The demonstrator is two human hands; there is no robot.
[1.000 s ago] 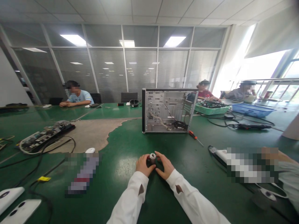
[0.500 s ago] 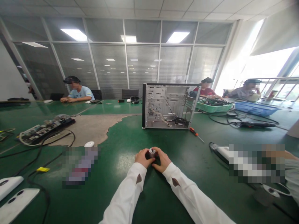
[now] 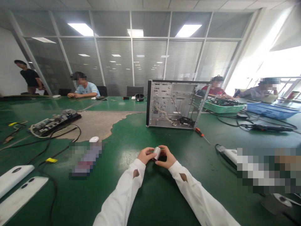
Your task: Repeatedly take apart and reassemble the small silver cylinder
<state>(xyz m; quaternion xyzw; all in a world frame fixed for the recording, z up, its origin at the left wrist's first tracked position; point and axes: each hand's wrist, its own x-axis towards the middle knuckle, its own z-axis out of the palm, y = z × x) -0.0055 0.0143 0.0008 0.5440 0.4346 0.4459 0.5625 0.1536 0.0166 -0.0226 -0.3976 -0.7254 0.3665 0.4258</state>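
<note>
A small silver metal cylinder [image 3: 157,153] is held between my two hands, a little tilted, low over the green table; its exact kind cannot be made out. From the left, my left hand [image 3: 146,155] grips it with thumb and fingers. My right hand [image 3: 166,156] curves around its other side, fingertips on the upper end and thumb near the lower end. Beyond my hands stands an opened computer case [image 3: 175,105], its inside, loose wires and a dark fan facing me.
An orange-handled screwdriver [image 3: 199,131] lies by the case. Green [image 3: 223,108] and blue [image 3: 270,110] baskets stand at the right. A circuit board assembly [image 3: 55,122], cables and white devices [image 3: 23,197] occupy the left. Several people are around the table; one person [image 3: 30,77] stands far left.
The cylinder has tipped from nearly upright to lean, showing its silver side. My view has shifted slightly left, and a standing person has come into view at the far left.
</note>
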